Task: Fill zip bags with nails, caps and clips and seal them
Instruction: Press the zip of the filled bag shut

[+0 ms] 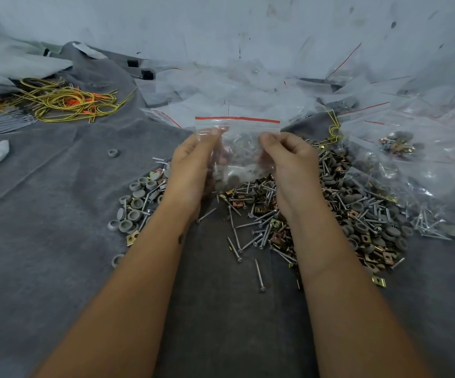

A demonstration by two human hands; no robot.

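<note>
Between the hands, above the grey surface (43, 227), the zip bag (237, 148) hangs upright, its red-striped seal running left to right. The left hand (193, 170) pinches the bag's left edge just under the seal; the right hand (289, 165) pinches the right edge at equal height. Caps and nails sit in the bag's bottom. Loose nails (259, 236) lie beneath; filled bags (400, 148) lie at right.

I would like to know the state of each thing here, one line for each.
zip bag: held upright, partly filled
left hand: pinches the bag
right hand: pinches the bag
loose pile of nails, caps and clips: spread on grey cloth
filled bags: heaped at right
</note>
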